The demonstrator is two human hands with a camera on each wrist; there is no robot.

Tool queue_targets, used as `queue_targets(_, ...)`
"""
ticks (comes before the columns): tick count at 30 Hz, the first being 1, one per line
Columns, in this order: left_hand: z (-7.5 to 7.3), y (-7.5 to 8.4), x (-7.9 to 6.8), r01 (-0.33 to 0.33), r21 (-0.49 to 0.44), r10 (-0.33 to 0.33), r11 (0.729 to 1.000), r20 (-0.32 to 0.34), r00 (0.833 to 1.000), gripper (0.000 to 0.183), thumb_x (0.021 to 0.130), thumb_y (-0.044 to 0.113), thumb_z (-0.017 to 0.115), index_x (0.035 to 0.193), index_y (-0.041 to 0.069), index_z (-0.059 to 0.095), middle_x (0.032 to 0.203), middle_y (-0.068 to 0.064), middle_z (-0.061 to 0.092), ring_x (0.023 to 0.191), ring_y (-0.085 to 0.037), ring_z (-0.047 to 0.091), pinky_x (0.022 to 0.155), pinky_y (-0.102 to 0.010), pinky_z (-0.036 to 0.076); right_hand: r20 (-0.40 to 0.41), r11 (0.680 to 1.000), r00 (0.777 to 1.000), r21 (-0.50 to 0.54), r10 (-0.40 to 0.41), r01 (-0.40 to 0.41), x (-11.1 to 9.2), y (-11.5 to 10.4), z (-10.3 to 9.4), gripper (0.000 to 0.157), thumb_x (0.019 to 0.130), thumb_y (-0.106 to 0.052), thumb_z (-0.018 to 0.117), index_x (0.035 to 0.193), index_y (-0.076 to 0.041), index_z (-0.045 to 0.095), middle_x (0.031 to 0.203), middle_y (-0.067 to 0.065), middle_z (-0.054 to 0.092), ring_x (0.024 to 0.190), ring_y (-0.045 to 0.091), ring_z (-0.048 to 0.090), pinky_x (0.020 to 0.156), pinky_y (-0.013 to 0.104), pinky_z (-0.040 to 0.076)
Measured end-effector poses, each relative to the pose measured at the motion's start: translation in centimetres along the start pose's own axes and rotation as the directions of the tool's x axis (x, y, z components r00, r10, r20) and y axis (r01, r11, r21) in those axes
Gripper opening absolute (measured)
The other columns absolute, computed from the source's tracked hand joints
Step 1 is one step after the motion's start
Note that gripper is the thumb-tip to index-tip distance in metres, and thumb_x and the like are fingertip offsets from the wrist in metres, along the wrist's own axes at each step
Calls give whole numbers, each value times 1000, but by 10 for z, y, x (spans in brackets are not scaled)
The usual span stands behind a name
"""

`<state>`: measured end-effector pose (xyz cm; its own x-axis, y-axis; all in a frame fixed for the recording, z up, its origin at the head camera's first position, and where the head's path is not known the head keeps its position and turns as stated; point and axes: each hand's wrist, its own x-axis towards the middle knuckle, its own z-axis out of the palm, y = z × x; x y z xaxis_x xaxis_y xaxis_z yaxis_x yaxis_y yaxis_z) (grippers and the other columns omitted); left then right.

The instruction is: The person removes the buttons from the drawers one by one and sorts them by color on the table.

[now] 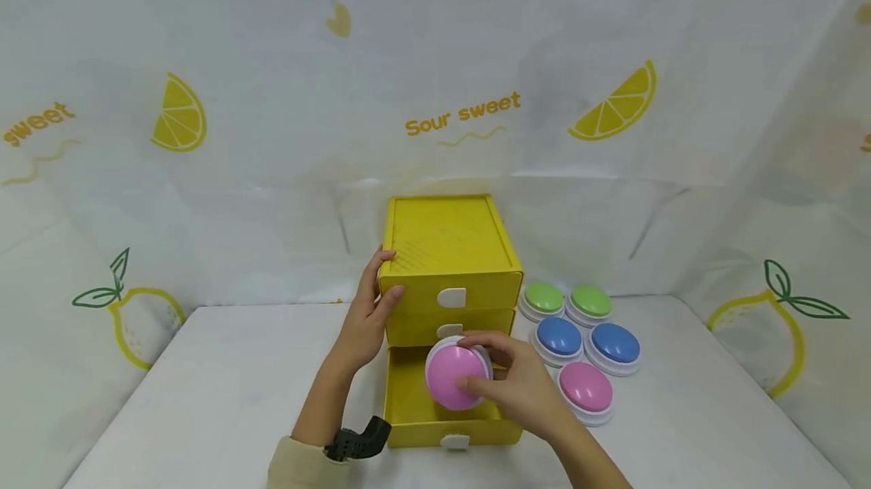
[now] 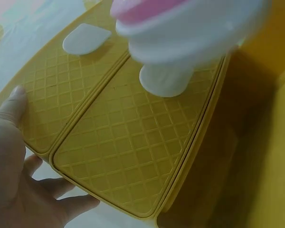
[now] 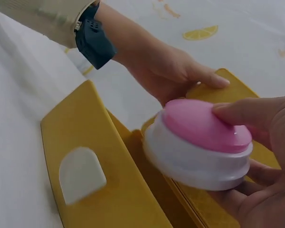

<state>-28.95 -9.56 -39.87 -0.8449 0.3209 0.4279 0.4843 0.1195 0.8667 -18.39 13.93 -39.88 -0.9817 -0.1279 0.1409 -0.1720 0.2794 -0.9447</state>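
Note:
A yellow drawer cabinet (image 1: 449,236) has its bottom drawer (image 1: 454,434) pulled out and two upper drawers closed. My left hand (image 1: 364,326) holds the cabinet's left front corner, thumb on the front face and fingers along the side. Over the pulled-out drawer, my right hand (image 1: 520,379) grips a pink push button (image 1: 451,379) with a white base. Its thumb lies on the pink dome and the other fingers are at the base, as the right wrist view shows. The button is tilted, dome toward the head camera; in the left wrist view it looks blurred.
Right of the cabinet lie another pink button (image 1: 586,387), two blue buttons (image 1: 559,336) and two green buttons (image 1: 543,297), all with white bases. White drawer tabs (image 1: 452,298) stick out in front. Behind the white table (image 1: 224,398) hangs a lemon-printed cloth (image 1: 272,171).

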Motion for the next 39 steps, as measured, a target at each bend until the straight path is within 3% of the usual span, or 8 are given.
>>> queue_targets(12, 0, 1, 0, 2, 0, -2, 1000, 2, 1000, 49, 109, 27, 47, 153, 33, 26, 172, 2, 3, 158, -33, 18, 122, -64, 23, -236, 979, 958, -82, 161, -184, -39, 10, -77, 55, 84, -22, 84, 134, -13, 64, 149, 13, 52, 121, 28, 65, 85, 30, 62)
queue_targets(22, 1, 1, 0, 2, 4, -2, 1000, -2, 1000, 49, 109, 27, 47, 153, 33, 26, 172, 1, 4, 158, -33, 18, 122, -65, 23, -284, 920, 909, -160, 304, -358, -68, 50, -148, 61, 92, -36, 75, 144, -13, 54, 132, -19, 52, 100, -17, 58, 82, 12, 54)
queue_targets(25, 1, 1, 0, 2, 7, -2, 1000, 2, 1000, 49, 109, 27, 46, 153, 33, 26, 172, 2, 4, 156, -33, 22, 121, -65, 24, -297, 876, 869, -163, 396, -454, -72, 63, -166, 69, 92, -46, 72, 148, -14, 49, 143, -3, 52, 102, -14, 57, 83, 15, 55)
queue_targets(28, 1, 2, 1, 2, 7, -2, 1000, 5, 1000, 49, 109, 27, 46, 153, 34, 26, 172, 2, 4, 156, -33, 24, 121, -64, 25, -300, 829, 818, -125, 491, -544, -72, 75, -178, 83, 91, -57, 68, 154, -14, 39, 160, 16, 35, 122, 6, 57, 91, 26, 59)
queue_targets(31, 1, 2, 1, 7, 6, -7, 1000, 5, 1000, 49, 109, 28, 47, 153, 34, 26, 172, 2, 4, 155, -34, 25, 121, -64, 25, -299, 814, 785, -44, 543, -580, -70, 87, -186, 90, 91, -60, 65, 158, -12, 30, 165, 17, 25, 134, 22, 44, 93, 27, 59)
queue_targets(35, 0, 3, 0, 12, 8, -12, 1000, 3, 1000, 50, 109, 27, 47, 153, 34, 25, 172, 2, 3, 154, -35, 27, 121, -64, 26, -292, 818, 769, 103, 568, -566, -72, 104, -195, 79, 94, -54, 66, 157, -21, 32, 140, -12, 47, 112, -4, 47, 84, 13, 56)
queue_targets(37, 0, 2, 0, 11, 8, -11, 1000, 4, 1000, 50, 109, 27, 47, 154, 33, 25, 172, 1, 3, 153, -35, 30, 121, -64, 27, -284, 815, 767, 126, 576, -566, -73, 110, -200, 78, 95, -54, 64, 158, -22, 30, 141, -11, 47, 104, -10, 45, 81, 9, 55)
queue_targets(39, 0, 2, 1, 8, 8, -8, 1000, 4, 1000, 50, 109, 26, 47, 154, 33, 25, 172, 1, 4, 153, -36, 31, 121, -64, 28, -281, 807, 761, 99, 584, -582, -75, 115, -204, 84, 95, -58, 62, 160, -20, 25, 152, -1, 42, 118, 1, 47, 82, 10, 55)
